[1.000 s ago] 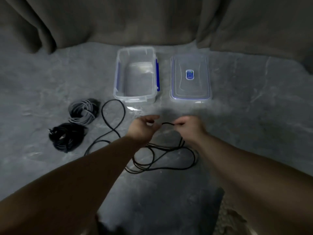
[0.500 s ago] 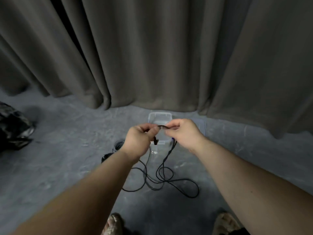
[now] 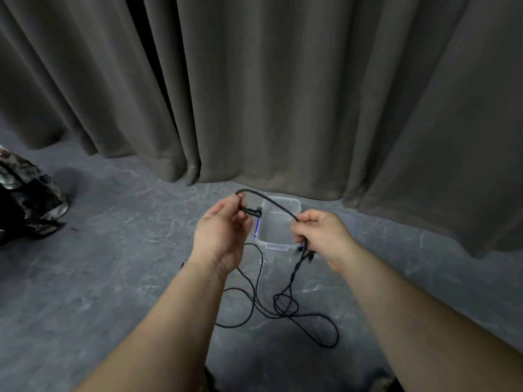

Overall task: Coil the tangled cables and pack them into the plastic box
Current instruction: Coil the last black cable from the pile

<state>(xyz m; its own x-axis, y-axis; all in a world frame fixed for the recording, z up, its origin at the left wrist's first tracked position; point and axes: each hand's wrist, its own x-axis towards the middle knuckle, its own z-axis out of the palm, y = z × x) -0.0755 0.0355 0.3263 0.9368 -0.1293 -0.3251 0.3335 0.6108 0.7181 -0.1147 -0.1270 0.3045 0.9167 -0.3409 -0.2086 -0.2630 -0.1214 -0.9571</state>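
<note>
Both bare forearms reach forward from the bottom corners and converge near the centre, hands raised above the floor. The left hand (image 3: 222, 230) is turned back toward the camera, its fingers curled around one end of a thin black cable (image 3: 285, 304), with a short stubby plug jutting out toward three o'clock from between thumb and fingers. The right hand (image 3: 322, 233) sits at three o'clock of the left, well apart from it, fingers closed in a pinch around the same cable. Between the two hands the cable forms a smooth arch, rising at the left hand and sloping down toward four o'clock into the right. From the right hand it drops toward six o'clock, then spreads into loose, overlapping loops on the floor (image 3: 99, 292), the widest loop reaching toward five o'clock. The cable is slim, round and matte. Behind the hands, at twelve o'clock of the loops, stands a clear plastic box (image 3: 278, 244), rectangular with rounded corners and a blue clip on its left side, its long axis running away from the camera. The floor is grey with marbled veining; a heavy grey-brown curtain (image 3: 283, 94) hangs in deep vertical folds behind.
</note>
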